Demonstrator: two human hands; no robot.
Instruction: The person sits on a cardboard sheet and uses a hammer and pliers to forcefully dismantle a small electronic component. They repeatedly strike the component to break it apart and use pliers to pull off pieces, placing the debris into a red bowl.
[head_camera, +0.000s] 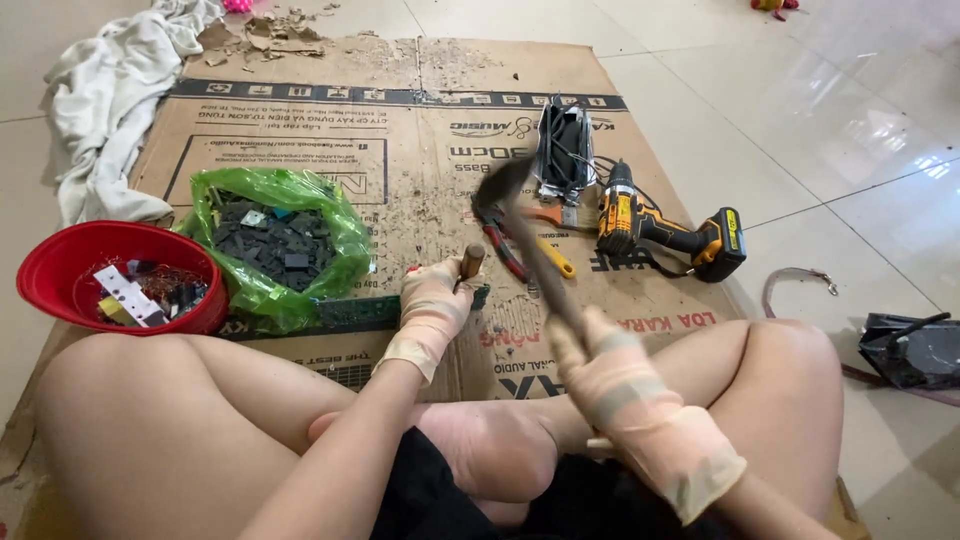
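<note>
**While the hammer blurs above it, the chisel stands on the board**

As far as the frame shows, this is a strike setup. The person sits cross-legged on cardboard (420, 150) spread over the floor, with the work just ahead of the shins.

- Board (350, 312): green circuit board lying flat on the cardboard. Everything below is placed from it.
- Left hand (432, 300), gloved: at the board's right end, grip clamped round a wood-handled chisel (470, 262). Chisel roughly upright, butt up. The tip is hidden by the hand, so I can't tell whether it touches the board.
- Right hand (625, 385), gloved: right of the board and nearer the body, grip closed on the shaft of a hammer (500, 187). The head is raised above and right of the chisel butt and smeared by motion blur, so its exact position is unclear.
- Bag (345, 235): green plastic, full of dark parts, touching the board's far edge.
- Bowl (60, 250): red, left of the board beyond the bag, holding mixed scraps.
- Pliers (505, 250) lie just right of the board and a drill (660, 230) farther right. A cloth (105, 100) lies well off to the far left.

My read is that the step in hand is a hammer blow on the chisel. A clean blow calls for the head to land square on the butt, the chisel to be held steady and the left fingers to sit below the butt. The board looks unclamped, so it may skid.
</note>
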